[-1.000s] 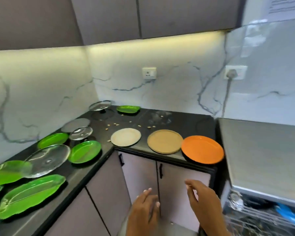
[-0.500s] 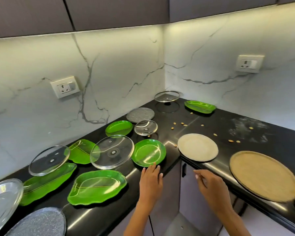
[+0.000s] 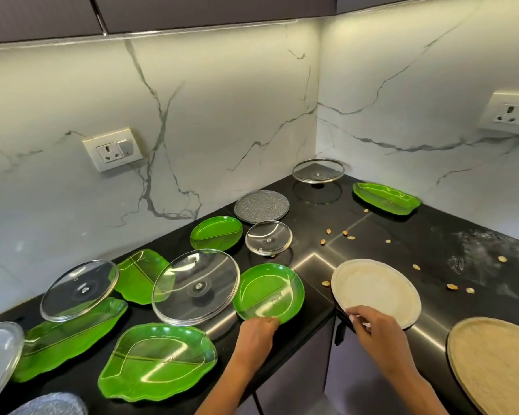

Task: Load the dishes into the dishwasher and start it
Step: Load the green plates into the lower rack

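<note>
My left hand (image 3: 256, 330) has its fingers on the near rim of a round green plate (image 3: 268, 292) on the black counter (image 3: 312, 265). My right hand (image 3: 375, 327) grips the near edge of a cream round plate (image 3: 375, 287) at the counter's inner corner. A large tan plate (image 3: 498, 363) lies at the right. Several green leaf-shaped dishes (image 3: 158, 359) and clear glass lids (image 3: 195, 286) cover the left counter. The dishwasher is out of view.
A grey speckled disc (image 3: 262, 206), a small glass lid (image 3: 268, 237) and a raised glass lid (image 3: 318, 170) sit toward the corner. Seeds (image 3: 346, 233) are scattered on the counter. Wall sockets (image 3: 113, 149) are on the marble backsplash. Grey cabinet doors (image 3: 300, 378) stand below the counter edge.
The view has swung left, away from the dishwasher and the orange plate. Both hands rose from below the counter edge; the left reached the green plate, the right the cream plate.
</note>
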The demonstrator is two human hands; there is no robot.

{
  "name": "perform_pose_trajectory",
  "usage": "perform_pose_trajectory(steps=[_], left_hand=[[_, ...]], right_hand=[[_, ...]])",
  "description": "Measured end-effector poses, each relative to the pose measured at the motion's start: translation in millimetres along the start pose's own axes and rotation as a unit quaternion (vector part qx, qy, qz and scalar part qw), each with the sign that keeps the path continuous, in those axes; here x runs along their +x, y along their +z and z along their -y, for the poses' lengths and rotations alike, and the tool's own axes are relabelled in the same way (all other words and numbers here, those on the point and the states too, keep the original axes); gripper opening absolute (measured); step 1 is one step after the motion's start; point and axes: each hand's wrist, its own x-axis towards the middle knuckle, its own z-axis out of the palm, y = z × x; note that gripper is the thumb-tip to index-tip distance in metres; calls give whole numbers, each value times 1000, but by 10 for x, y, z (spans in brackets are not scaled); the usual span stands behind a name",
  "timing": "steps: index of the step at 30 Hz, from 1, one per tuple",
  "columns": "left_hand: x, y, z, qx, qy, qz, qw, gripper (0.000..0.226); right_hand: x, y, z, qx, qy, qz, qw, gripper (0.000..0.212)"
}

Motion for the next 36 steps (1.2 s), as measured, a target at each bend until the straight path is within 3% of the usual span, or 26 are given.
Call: perform_pose_trajectory(steps=[6, 10, 14, 17, 23, 29, 33, 36], left_hand=[[6, -605, -35, -65, 110, -149, 980, 18], [-44, -959, -206, -130, 206, -174, 954, 23], [-153, -1125, -629, -203, 320, -130, 916, 20], [-229, -1069, -1099, -229, 414, -68, 878, 23], [-759, -745, -2345, -271, 584, 51, 764, 24], [-1680, -329, -3495, -294, 678, 180, 649, 19], [-2349, 48, -4020, -294, 689, 231, 621, 18], [-2772, 385, -4232, -292, 660, 258, 642, 24]], right_hand=[[-209, -40, 37, -8, -2, -52, 999, 19], [-554, -212, 129, 0, -13, -117, 993, 23], [-1190, -466, 200, 47, -4, -199, 979, 19], [-1780, -690, 213, 41, 52, -241, 968, 33], [-3185, -973, 85, -24, 168, -250, 953, 44], [-4621, -924, -102, -107, 311, -267, 906, 30], [-5372, -839, -294, -141, 403, -300, 853, 19], [-5794, -707, -594, -142, 461, -315, 817, 20]])
